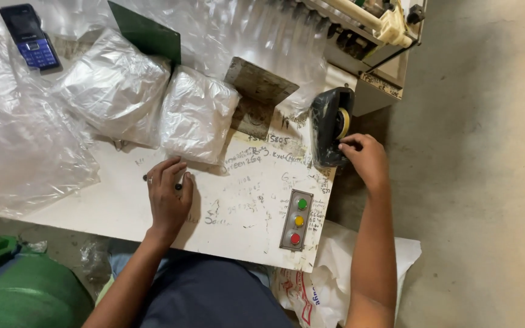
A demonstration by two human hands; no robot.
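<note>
My left hand point(168, 194) rests flat on the white scribbled table point(123, 206), fingers spread, a ring on one finger and a small dark object under the fingertips. Just beyond it lie two stacks of clear plastic bags point(197, 114) point(112, 88). My right hand point(366, 159) reaches to the table's right edge and touches the black tape dispenser point(329, 124) with its yellowish tape roll point(343, 121); the fingers pinch at the tape end.
A panel with green, yellow and red buttons point(297, 220) sits near the table's front right. A mobile phone point(30, 37) lies at far left on loose plastic film point(19, 140). Green and grey angled metal guides point(147, 33) point(259, 85), and machine rollers point(366, 21) stand behind.
</note>
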